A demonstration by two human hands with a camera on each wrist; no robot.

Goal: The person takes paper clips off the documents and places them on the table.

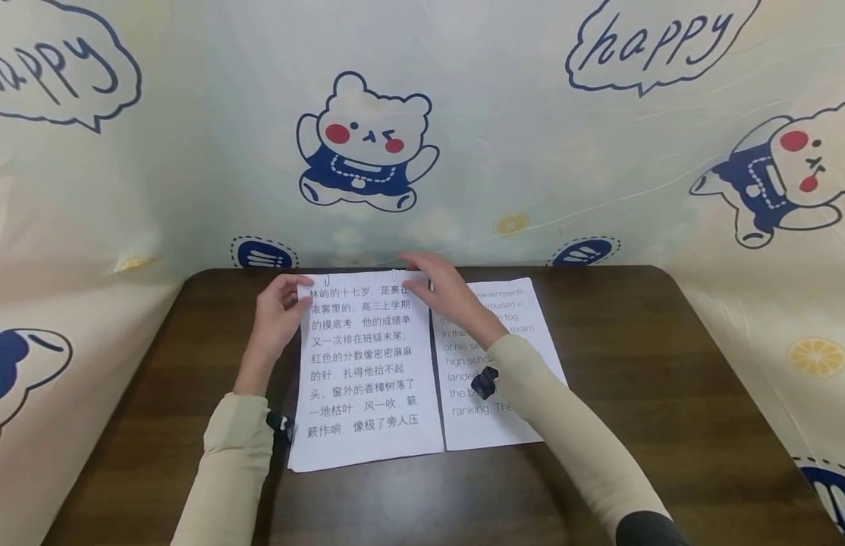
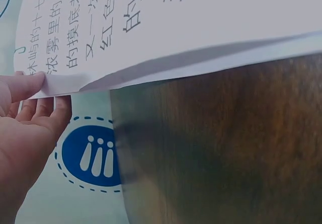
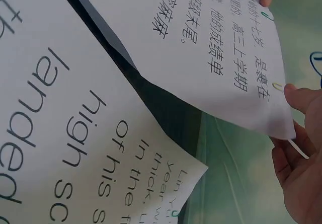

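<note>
A stack of paper printed with Chinese text lies on the table, its top edge raised. My left hand pinches its top left corner, thumb above and fingers beneath, as the left wrist view shows. At the top right corner, my right hand holds the edge between thumb and fingers. A green paper clip and a yellow paper clip sit on the top edge. Beside it on the right lies a sheet with English text, partly covered by my right forearm. It bears a green paper clip.
The dark wooden table extends around the papers on both sides and in front. A patterned curtain with bears and lettering hangs right behind the table's far edge.
</note>
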